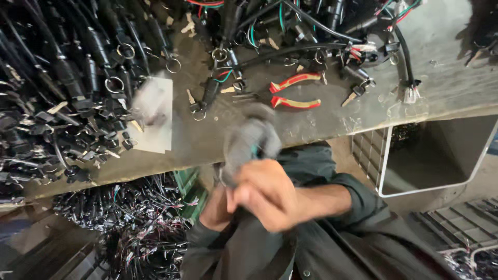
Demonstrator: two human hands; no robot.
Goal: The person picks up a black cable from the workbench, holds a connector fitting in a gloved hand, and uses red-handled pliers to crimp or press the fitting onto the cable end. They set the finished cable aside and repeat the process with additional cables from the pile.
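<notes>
A blurred grey glove (pixel 252 139) is gripped by the right hand (pixel 264 193) and left hand (pixel 218 205) together, near red-handled pliers (pixel 293 92) on the workbench (pixel 332 122).

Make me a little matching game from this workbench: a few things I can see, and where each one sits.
Things:
1 pliers
2 white sheet
3 grey glove
4 white-framed crate

Places:
A below the bench edge, at right
B at the person's hands, centre
C on the bench, beside the black cable heap
D on the bench, above the glove

Pairs: 1-D, 2-C, 3-B, 4-A
</notes>
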